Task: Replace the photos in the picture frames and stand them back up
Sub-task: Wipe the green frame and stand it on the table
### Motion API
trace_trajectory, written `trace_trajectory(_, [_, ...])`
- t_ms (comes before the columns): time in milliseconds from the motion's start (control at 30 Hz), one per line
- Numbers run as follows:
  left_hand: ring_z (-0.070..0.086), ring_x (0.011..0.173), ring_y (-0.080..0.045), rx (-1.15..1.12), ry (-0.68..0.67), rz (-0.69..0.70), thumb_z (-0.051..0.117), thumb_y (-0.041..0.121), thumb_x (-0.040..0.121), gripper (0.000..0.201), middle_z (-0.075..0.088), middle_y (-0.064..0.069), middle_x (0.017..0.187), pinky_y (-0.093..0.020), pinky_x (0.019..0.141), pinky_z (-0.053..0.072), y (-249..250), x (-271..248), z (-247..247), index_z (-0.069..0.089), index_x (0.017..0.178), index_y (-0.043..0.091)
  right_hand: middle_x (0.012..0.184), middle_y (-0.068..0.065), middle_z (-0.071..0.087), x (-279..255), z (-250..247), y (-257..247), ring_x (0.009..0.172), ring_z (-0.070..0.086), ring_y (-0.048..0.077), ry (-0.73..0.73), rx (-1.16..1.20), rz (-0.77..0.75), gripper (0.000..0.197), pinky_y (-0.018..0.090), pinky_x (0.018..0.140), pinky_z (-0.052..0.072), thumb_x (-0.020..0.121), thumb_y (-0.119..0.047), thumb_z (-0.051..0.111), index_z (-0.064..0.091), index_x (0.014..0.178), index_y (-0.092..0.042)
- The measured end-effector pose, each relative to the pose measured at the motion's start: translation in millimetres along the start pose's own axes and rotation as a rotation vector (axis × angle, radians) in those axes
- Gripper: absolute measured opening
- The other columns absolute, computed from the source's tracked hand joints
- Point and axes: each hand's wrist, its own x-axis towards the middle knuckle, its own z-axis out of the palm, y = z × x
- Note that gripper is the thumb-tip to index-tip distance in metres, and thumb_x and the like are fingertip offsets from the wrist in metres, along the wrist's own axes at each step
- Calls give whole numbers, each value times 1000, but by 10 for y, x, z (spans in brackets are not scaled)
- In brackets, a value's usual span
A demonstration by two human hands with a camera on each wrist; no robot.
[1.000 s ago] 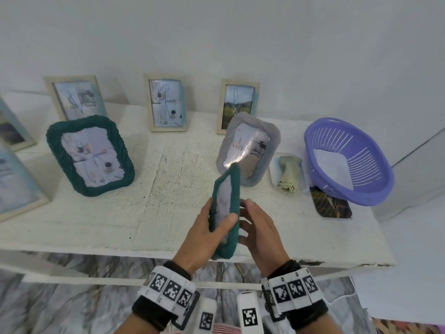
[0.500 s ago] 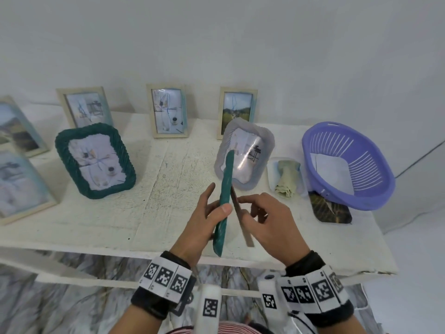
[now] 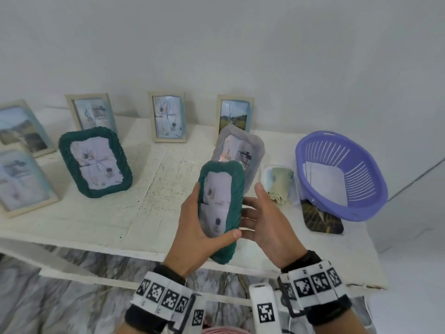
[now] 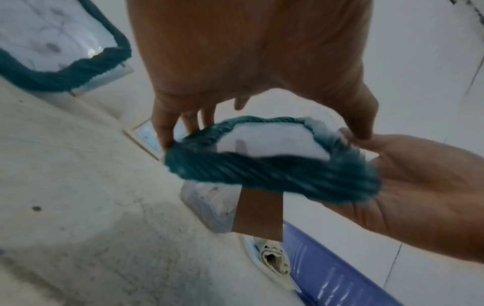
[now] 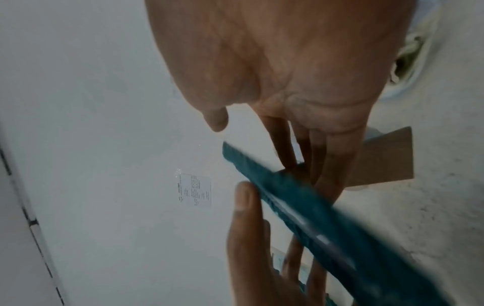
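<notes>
Frame (image 3: 220, 208) turned face-up — left hand (image 3: 197, 235), basket (image 3: 356, 213) papers (image 3: 325, 182)

The light is soft and a bit blue, with no hard shadows. The head view is fairly sharp, but straight lines bend near its edges. Both wrist views are blurry. The green frame (image 4: 275, 171) looks smeared. Glare shines on the grey frame (image 3: 238, 153).

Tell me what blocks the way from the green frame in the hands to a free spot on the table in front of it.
Nothing visible does. The green frame is held by the left hand above the front edge of the table, and the tabletop just ahead and to the left is bare. The grey frame stands directly behind, so set it short of that.
</notes>
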Motion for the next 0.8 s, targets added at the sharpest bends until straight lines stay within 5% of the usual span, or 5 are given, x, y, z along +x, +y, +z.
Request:
trace_trajectory(133, [40, 125, 12, -6, 103, -61, 73, 67, 59, 107, 34, 30, 141, -15, 94, 43, -125, -69, -191, 14, 147, 51, 123, 13, 66, 205, 27, 68, 111, 64, 30, -35, 116, -35, 63, 49, 98, 48, 84, -61, 50, 60, 127, -15])
trace_trajectory(233, [55, 117, -5, -196, 153, -262, 44, 87, 71, 81, 50, 9, 140, -27, 89, 49, -119, 57, -410, 32, 142, 50, 131, 8, 61, 377, 81, 119, 121, 58, 27, -103, 104, -48, 51, 50, 108, 38, 96, -53, 44, 57, 133, -20])
trace_trajectory(367, [57, 119, -22, -403, 77, -542, 23, 83, 71, 92, 61, -2, 131, -45, 105, 43, -161, 400, -785, 49, 139, 27, 133, 7, 60, 660, 263, 146, 124, 56, 26, -178, 90, -40, 47, 51, 110, 36, 99, -47, 41, 52, 137, -21])
trace_trajectory(600, [61, 115, -11, -388, 6, -456, 29, 83, 77, 67, 70, 10, 117, -42, 107, 42, -215, 1068, -1323, 65, 113, 38, 124, 4, 66, 1326, 820, 12, 117, 61, 22, -143, -23, -60, 49, 48, 107, 41, 97, -54, 42, 60, 128, -22])
trace_trajectory(800, [64, 112, -18, -363, 82, -404, 43, 90, 66, 79, 71, -1, 117, -44, 108, 43, -335, 1648, -1620, 71, 107, 29, 132, 4, 61, 1981, 1181, -90, 123, 57, 24, -86, -75, -21, 73, 48, 110, 37, 81, -74, 50, 54, 136, -26])
